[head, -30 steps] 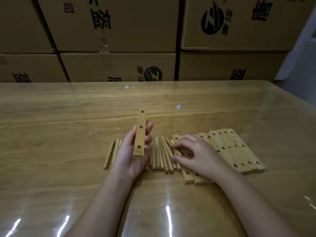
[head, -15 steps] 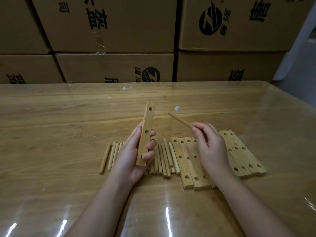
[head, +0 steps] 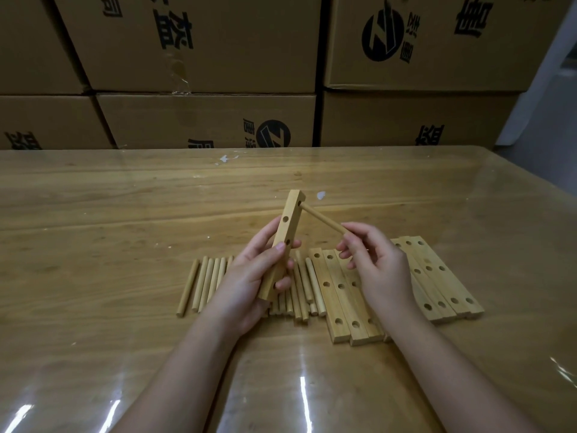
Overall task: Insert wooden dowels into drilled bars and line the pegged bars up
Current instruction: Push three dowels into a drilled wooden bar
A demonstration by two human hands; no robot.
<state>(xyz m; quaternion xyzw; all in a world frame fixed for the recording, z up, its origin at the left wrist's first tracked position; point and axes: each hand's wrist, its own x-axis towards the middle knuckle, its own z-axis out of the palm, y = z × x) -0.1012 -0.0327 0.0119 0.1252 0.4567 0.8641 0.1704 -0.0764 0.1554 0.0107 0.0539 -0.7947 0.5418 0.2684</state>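
Now the left hand (head: pixel 249 276) holds one drilled bar (head: pixel 284 234) up off the table (head: pixel 125 214), tilted with its far end highest and its holed face turned toward the other hand. Its grip is curled round the bar's lower half, which leaves the upper holes uncovered. The right hand (head: pixel 379 270) has a pinching grip on the near end of a single dowel (head: pixel 321 220), thumb and forefinger closed on it and the other fingers loosely spread. The dowel's far tip meets the bar's topmost hole; whether it has gone in at all I cannot tell. Holding the dowel by its tail probably lets the person steer the tip and push along its length. Below the hands, loose dowels (head: pixel 212 282) lie side by side on the table, some hidden behind the left hand. Just right of them a row of flat bars (head: pixel 338 295) lies holes up, partly covered by the right hand. Both sit within easy reach. No pegged bar shows yet, so the task looks barely begun. Cardboard boxes (head: pixel 203 120) stand stacked behind the table.
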